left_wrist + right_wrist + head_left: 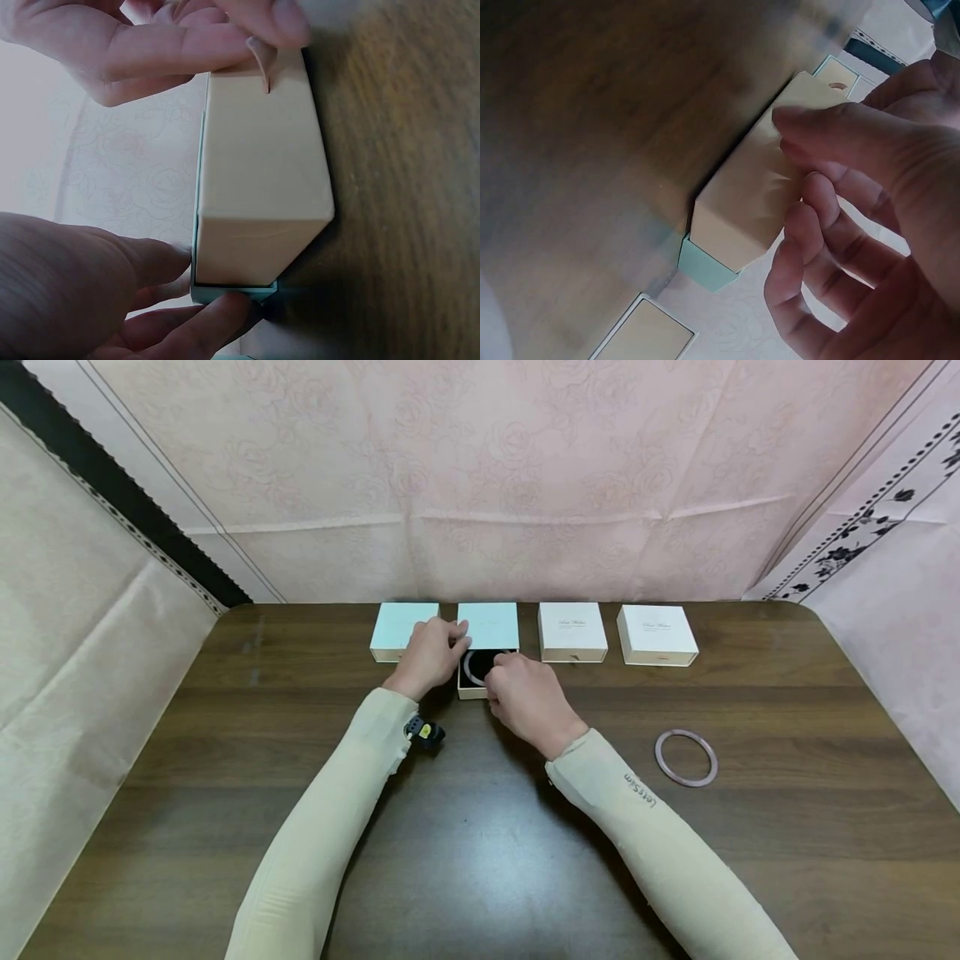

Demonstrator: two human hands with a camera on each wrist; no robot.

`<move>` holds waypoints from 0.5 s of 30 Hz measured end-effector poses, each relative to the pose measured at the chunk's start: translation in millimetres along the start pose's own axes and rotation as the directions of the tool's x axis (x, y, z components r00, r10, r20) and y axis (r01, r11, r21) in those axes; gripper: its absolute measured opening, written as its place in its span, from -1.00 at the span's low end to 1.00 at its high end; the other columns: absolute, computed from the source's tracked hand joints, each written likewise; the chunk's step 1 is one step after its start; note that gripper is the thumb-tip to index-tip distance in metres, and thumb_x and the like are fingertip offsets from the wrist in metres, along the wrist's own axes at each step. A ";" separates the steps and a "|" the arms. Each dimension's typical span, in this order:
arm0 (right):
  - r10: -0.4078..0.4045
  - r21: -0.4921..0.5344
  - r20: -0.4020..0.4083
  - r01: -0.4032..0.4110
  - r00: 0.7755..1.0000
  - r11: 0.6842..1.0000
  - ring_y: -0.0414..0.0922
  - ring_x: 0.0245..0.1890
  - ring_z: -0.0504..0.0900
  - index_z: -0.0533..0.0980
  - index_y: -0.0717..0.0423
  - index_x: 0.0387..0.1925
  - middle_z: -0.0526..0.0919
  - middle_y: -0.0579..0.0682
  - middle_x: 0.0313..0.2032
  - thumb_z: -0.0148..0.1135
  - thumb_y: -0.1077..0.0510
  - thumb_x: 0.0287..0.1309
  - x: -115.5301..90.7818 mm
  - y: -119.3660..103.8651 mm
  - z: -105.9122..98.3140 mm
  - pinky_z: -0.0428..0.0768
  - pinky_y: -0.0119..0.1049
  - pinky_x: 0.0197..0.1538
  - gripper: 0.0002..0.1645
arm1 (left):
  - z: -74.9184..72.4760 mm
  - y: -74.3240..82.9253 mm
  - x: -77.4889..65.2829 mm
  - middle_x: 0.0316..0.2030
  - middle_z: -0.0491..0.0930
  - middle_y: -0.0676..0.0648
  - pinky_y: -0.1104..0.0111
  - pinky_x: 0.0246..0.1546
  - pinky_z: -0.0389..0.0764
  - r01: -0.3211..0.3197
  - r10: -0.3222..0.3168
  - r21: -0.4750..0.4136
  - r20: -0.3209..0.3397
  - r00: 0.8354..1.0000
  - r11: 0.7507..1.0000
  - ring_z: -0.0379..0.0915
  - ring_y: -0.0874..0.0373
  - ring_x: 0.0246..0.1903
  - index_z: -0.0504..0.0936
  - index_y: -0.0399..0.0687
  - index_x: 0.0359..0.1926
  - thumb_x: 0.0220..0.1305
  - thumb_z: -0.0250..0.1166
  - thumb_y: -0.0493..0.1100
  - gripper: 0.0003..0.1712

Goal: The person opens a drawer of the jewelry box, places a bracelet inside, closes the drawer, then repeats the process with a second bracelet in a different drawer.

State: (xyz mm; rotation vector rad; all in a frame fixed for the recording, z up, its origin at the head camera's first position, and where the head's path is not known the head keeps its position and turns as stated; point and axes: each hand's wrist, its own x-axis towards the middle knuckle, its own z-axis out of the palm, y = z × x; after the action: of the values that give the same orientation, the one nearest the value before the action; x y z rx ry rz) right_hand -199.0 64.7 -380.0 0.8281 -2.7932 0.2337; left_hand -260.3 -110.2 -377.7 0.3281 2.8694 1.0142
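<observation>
A mint-green box (487, 625) has its cream drawer (262, 150) slid out, with a pale bangle (469, 669) lying in the dark lining. My left hand (429, 653) pinches the green sleeve (259, 294) of this box near its edge, as the left wrist view shows. The right hand (531, 700) bends over the drawer's front, thumb outside and fingers at the upper edge. Beside the fingertips a small ribbon tab (262, 64) sticks out of the front wall. Part of the bangle is hidden behind the right hand.
Another mint-green box (393, 627) stands to the left, partly behind the left hand. Two white boxes, one nearer (572, 631) and one farther right (657, 635), continue the row along the table's back edge. On the bare wood at right lies a lilac bangle (711, 767).
</observation>
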 end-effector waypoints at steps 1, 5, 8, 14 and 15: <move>-0.001 -0.005 -0.005 0.001 1.000 1.000 -0.03 -0.34 0.71 0.66 -0.02 -0.70 0.67 -0.01 -0.39 0.42 0.30 0.04 -0.1 -0.2 0.3 0.71 -0.07 -0.30 -0.72 | 0.1 0.1 0.2 0.41 0.43 -0.15 0.37 -0.58 0.30 -0.001 0.001 0.000 0.002 1.000 1.000 0.15 0.17 -0.80 0.55 -0.03 0.33 0.58 0.11 -0.12 -0.60; -0.011 -0.013 -0.008 0.010 1.000 1.000 -0.02 -0.33 0.71 0.67 0.00 -0.68 0.67 0.00 -0.40 0.38 0.32 0.05 0.1 -0.8 0.3 0.71 -0.07 -0.29 -0.73 | 0.3 0.5 0.4 0.41 0.43 -0.15 0.38 -0.60 0.28 -0.004 0.004 -0.002 0.003 1.000 1.000 0.15 0.16 -0.80 0.55 -0.05 0.33 0.58 0.11 -0.12 -0.60; -0.018 -0.001 0.007 0.018 1.000 1.000 -0.02 -0.33 0.70 0.66 -0.01 -0.69 0.66 -0.01 -0.41 0.37 0.32 0.06 0.7 -1.7 -0.3 0.71 -0.08 -0.28 -0.72 | 0.4 0.7 0.3 0.40 0.43 -0.16 0.37 -0.61 0.27 -0.009 0.009 -0.006 -0.002 1.000 1.000 0.16 0.16 -0.80 0.57 -0.06 0.31 0.58 0.11 -0.12 -0.61; -0.011 0.022 0.041 0.010 0.999 1.000 -0.04 -0.33 0.69 0.64 -0.02 -0.69 0.66 -0.02 -0.40 0.35 0.32 0.10 2.0 -3.0 -1.7 0.71 -0.09 -0.29 -0.69 | 0.4 0.5 0.5 0.41 0.43 -0.15 0.38 -0.63 0.26 -0.003 0.003 -0.003 -0.003 1.000 1.000 0.12 0.16 -0.82 0.55 -0.06 0.33 0.58 0.10 -0.12 -0.60; -0.007 0.024 0.048 0.006 0.999 1.000 -0.04 -0.33 0.69 0.64 -0.02 -0.69 0.66 -0.02 -0.39 0.34 0.31 0.10 2.2 -3.0 -1.9 0.71 -0.08 -0.30 -0.69 | 0.4 0.4 0.5 0.41 0.42 -0.15 0.39 -0.63 0.26 0.000 0.000 -0.004 -0.002 1.000 1.000 0.11 0.17 -0.82 0.54 -0.05 0.33 0.58 0.09 -0.12 -0.60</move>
State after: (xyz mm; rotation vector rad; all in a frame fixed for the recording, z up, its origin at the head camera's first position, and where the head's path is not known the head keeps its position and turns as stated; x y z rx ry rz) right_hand -198.8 61.5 -377.3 0.8596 -2.8366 0.2501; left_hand -260.6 -109.5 -377.8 0.3274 2.8688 1.0210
